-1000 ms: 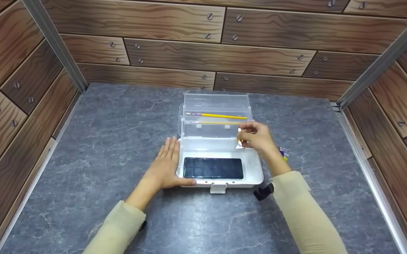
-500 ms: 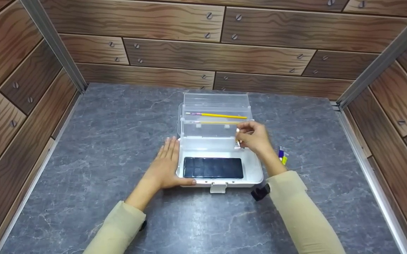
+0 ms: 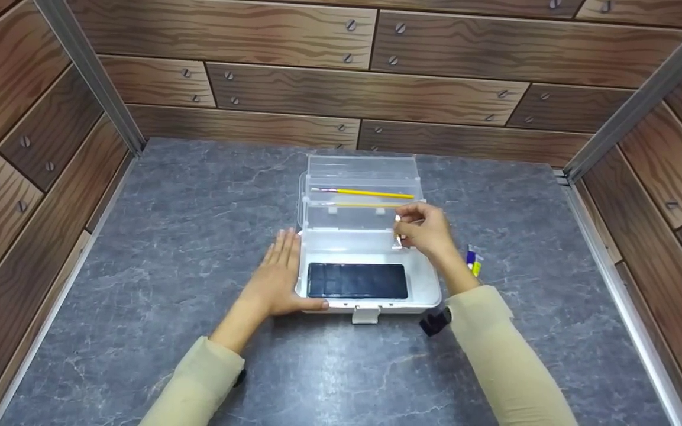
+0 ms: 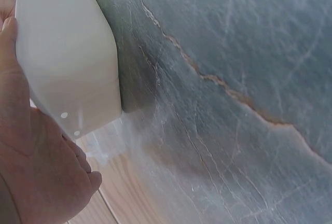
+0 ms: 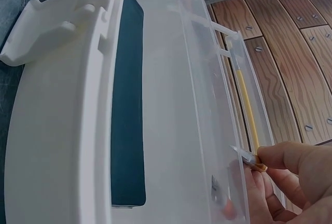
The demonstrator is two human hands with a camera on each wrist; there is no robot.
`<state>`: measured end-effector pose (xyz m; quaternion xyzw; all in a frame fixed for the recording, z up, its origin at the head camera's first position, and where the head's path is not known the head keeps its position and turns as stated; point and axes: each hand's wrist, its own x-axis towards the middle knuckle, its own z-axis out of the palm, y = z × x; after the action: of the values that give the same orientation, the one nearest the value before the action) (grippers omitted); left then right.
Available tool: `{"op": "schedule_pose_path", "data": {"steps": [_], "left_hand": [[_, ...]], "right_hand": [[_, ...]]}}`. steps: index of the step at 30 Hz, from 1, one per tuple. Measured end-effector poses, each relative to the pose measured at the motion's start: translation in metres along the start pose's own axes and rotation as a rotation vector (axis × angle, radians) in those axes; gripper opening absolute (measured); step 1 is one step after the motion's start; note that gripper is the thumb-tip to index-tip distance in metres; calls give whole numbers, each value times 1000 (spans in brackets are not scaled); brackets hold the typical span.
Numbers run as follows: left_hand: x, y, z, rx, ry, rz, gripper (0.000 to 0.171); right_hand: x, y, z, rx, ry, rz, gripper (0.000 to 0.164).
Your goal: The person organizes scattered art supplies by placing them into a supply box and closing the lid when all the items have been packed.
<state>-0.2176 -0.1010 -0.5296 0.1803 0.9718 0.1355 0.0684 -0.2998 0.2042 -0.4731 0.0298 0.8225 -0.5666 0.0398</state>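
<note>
My right hand (image 3: pixel 429 231) pinches a small paint tube (image 5: pixel 248 157) between thumb and fingers, over the right end of the clear tray (image 3: pixel 346 219) of an opened white plastic box (image 3: pixel 423 284). The tube has a silvery crimped end and some orange on it. My left hand (image 3: pixel 275 284) lies with straight fingers along the box's left side, its thumb on the front rim. In the left wrist view this hand (image 4: pixel 41 167) rests against the white box wall (image 4: pixel 67 53). A dark flat rectangular case (image 3: pixel 357 281) lies in the bottom of the box.
A yellow-handled paintbrush (image 3: pixel 376 193) lies in the raised clear compartments behind. A purple tube (image 3: pixel 471 257) and a yellow tube (image 3: pixel 477 268) lie on the grey marbled table (image 3: pixel 139 266), right of the box. The front latch (image 3: pixel 366 315) hangs down. Wood-patterned walls surround the table.
My right hand has shifted slightly left with the paint tube, so more of the purple and yellow tubes shows. My left hand has stayed in place.
</note>
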Motion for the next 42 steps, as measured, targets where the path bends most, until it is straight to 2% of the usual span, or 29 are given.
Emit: {"op": "schedule_pose_path", "data": {"steps": [8,15,26,35,42], "left_hand": [[1,0,1,-8,15,1,150],[0,-1,1,-11,13,1,150],[1,-2,3,-3,27,9,150],[0,-1,3,-4,22,9,149],[-2,1,0,-26,30,12,148]], "right_hand": [[0,2,1,18,22,-12,28],[0,1,2,26,24,-22,33],[-1,-1,1,40,18,12,31],[-8,-2,-6,90,-8,58,32],[-12,-1,-20,133,-17,33,38]]}}
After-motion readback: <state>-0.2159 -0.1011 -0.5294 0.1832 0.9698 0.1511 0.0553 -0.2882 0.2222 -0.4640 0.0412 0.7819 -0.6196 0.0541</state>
